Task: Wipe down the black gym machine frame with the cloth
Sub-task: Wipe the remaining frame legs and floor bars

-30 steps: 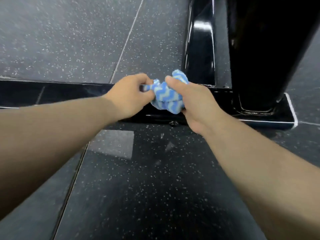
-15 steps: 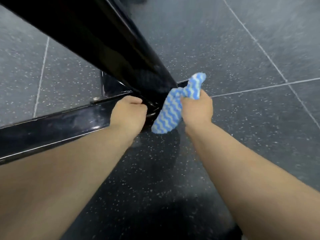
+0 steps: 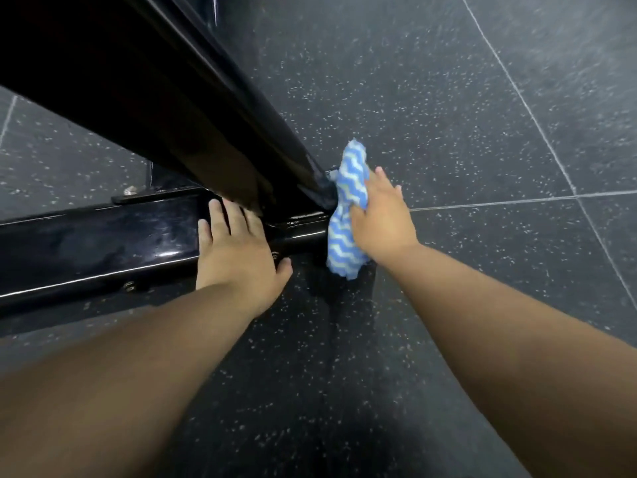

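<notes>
The black gym machine frame (image 3: 96,243) lies as a glossy low bar across the floor, with a thick black upright post (image 3: 179,98) rising from its right end. My left hand (image 3: 238,250) rests flat on the bar, fingers straight and spread, beside the foot of the post. My right hand (image 3: 382,219) presses a blue and white wavy-striped cloth (image 3: 344,232) against the end of the bar and the base of the post. The fingers lie over the bunched cloth, whose lower end hangs down to the floor.
Dark speckled rubber floor tiles (image 3: 448,98) with thin pale seams surround the frame. Small bolts (image 3: 129,286) sit on the front face of the bar. A metal foot plate with a bolt (image 3: 132,194) shows behind the bar at left.
My left hand has opened and laid itself flat on the bar. My right hand has pushed the cloth against the end of the frame. The view has swung closer over the joint.
</notes>
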Tool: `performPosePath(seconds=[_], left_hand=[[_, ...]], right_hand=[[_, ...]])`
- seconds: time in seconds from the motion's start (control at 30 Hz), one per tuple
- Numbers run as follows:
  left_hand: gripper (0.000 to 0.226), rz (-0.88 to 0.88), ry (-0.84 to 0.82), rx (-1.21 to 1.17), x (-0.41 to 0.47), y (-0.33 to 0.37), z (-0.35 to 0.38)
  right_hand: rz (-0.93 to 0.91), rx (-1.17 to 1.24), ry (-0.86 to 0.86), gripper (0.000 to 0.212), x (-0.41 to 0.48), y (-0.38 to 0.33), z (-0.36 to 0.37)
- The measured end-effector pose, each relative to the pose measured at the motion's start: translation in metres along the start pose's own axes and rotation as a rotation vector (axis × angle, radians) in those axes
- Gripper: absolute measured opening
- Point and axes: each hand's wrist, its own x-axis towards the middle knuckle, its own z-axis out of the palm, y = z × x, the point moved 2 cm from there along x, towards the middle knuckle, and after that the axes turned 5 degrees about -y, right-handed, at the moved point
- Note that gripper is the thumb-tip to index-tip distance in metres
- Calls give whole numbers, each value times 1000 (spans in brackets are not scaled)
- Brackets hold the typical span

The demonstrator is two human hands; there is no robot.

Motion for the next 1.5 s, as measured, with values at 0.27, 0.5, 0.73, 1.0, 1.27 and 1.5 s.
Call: performPosePath(seconds=[0.27,0.5,0.73,1.0,1.27,1.5], left_hand=[[86,15,8,-8,-2,0,-4],[85,44,15,13,2,-6,-11],[83,25,8,-8,-1,-4,-17],[83,16,-11,13,6,-1,-10],[80,-18,18,-3,1,3,-16],[85,-5,3,-4,1,4,-10]], right_hand=[[-148,-129,115,50,6,10,-1],[-78,-89,-4,49,72,-1,-19],[179,343,97,43,11,9,-15],[346,601,-132,23,71,31,-20],[426,614,-197,19,1,69,-5],[426,478,-302,35,55,47,-21]])
